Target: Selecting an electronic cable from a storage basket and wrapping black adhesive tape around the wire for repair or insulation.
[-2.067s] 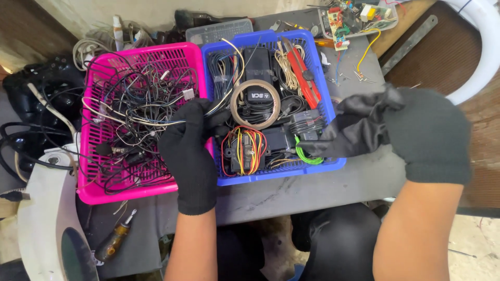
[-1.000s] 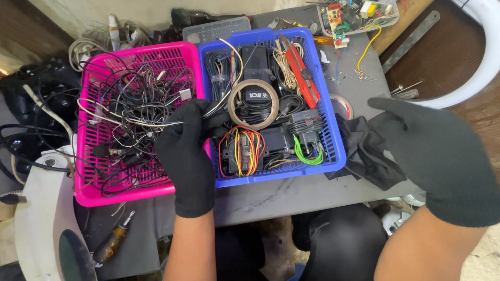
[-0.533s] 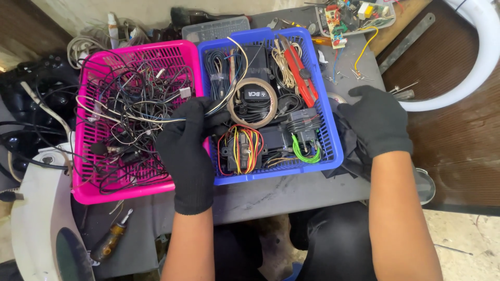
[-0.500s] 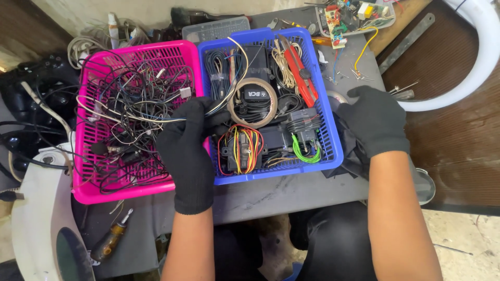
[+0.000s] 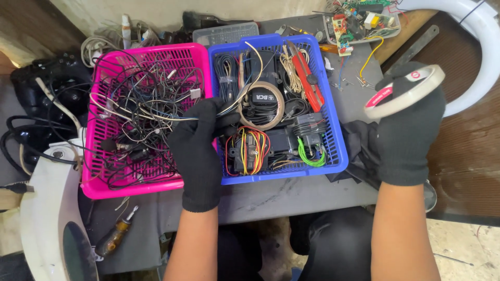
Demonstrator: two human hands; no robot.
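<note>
Two plastic baskets sat side by side on the grey table (image 5: 291, 195), their long walls touching: a pink basket (image 5: 104, 187) full of loose tangled wires (image 5: 138, 112), and a blue basket (image 5: 338, 151) packed with bundled cables, a tan tape roll (image 5: 260, 106), a red-handled cutter (image 5: 307, 78) and black boxy parts. The left hand (image 5: 195, 151), in a black glove, lay across the seam between the two baskets, fingers curled and pinching a few thin wires that ran from the pink side; the grip probably kept those strands separated from the tangle. The right hand (image 5: 406, 130), also gloved, was raised clear of the table to the right of the blue basket, fingers closed round a white tape roll (image 5: 403, 93) with a red inner core, held tilted with its open face toward the camera. A black cloth (image 5: 359, 151) lay beneath that hand, against the blue basket. A screwdriver (image 5: 115, 237) lay near the front table edge, below the pink basket. A circuit board tray (image 5: 359, 21) sat at the far edge, well apart from both hands.
</note>
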